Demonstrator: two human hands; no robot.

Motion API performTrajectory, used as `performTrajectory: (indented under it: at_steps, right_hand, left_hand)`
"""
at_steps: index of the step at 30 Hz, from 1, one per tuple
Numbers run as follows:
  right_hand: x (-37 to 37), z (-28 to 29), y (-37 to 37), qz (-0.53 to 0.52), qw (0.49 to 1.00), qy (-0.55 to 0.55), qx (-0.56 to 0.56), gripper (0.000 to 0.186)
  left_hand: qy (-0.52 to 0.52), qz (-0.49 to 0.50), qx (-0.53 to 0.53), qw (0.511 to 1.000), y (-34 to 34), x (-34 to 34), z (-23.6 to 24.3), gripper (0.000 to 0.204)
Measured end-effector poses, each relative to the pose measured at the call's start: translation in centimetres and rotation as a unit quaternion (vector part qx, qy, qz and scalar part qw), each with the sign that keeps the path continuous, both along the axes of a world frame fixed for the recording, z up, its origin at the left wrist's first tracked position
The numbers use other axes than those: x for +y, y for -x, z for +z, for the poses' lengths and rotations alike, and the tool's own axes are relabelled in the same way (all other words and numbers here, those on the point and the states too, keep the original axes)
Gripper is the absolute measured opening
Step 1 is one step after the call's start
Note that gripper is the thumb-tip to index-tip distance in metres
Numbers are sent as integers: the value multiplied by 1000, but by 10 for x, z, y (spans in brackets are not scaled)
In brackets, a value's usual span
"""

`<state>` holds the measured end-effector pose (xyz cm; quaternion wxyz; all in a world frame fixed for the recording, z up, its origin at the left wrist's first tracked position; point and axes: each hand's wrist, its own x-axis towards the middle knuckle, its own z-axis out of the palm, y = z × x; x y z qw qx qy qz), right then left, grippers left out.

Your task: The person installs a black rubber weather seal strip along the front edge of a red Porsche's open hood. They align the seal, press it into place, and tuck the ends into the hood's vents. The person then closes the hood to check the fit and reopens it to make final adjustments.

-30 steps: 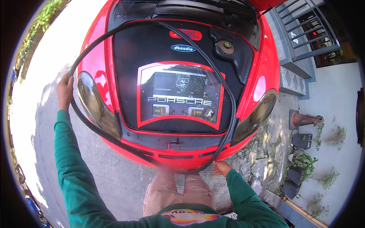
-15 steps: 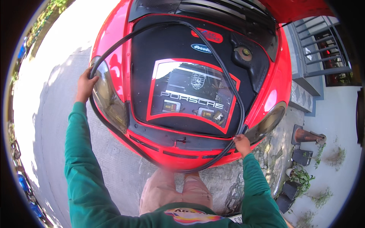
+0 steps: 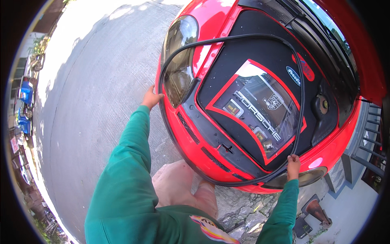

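Note:
A long black rubber weatherstrip [image 3: 219, 39] forms a large loop over the front of a red car [image 3: 175, 132]. My left hand [image 3: 152, 98] grips the loop's left side, just outside the left headlight [image 3: 178, 61]. At the loop's lower right, the fingers of my right hand [image 3: 293, 166] are closed on it near the right headlight [image 3: 300, 179]. Inside the open front compartment lies a black-lined panel [image 3: 221, 67] with a red-framed clear window [image 3: 260, 110]. The lower stretch of the loop hangs along the bumper, close to my legs.
The raised red hood [image 3: 371, 69] stands at the upper right. Beyond the car's right side are a railing [image 3: 367, 162], a brownish cone [image 3: 317, 209] and a dark planter [image 3: 301, 227]. Concrete paving [image 3: 93, 105] stretches left toward blue vehicles [image 3: 25, 93] at the far edge.
My view has swung left, so the car appears turned and shifted to the right. Both hands keep hold of the weatherstrip; my left hand sits lower beside the left headlight.

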<state>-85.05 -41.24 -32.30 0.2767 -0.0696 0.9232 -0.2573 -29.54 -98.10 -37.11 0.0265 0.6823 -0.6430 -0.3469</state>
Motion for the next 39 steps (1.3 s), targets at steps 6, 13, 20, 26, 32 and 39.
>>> performTrajectory:
  at_steps: [6,13,20,26,32,39]
  right_hand:
    - [36,-44,14,-66,996,-50,-26,45]
    - [13,-42,28,-47,996,-71,-10,60]
    - [11,-48,78,-34,995,-73,65,71]
    - [-55,-38,58,65,933,-315,162,84]
    - [-78,-47,79,75,983,-120,116,73]
    - [-74,-54,80,67,996,-53,15,33]
  left_hand:
    - [-131,195,11,972,-67,79,-69,99]
    - [-106,257,123,953,-65,126,-111,52]
    - [-150,227,202,941,-61,116,-72,30]
    - [-53,260,256,930,-93,116,-11,38]
    - [-47,263,345,900,-61,93,58,41]
    - [14,216,379,900,-34,72,123,37]
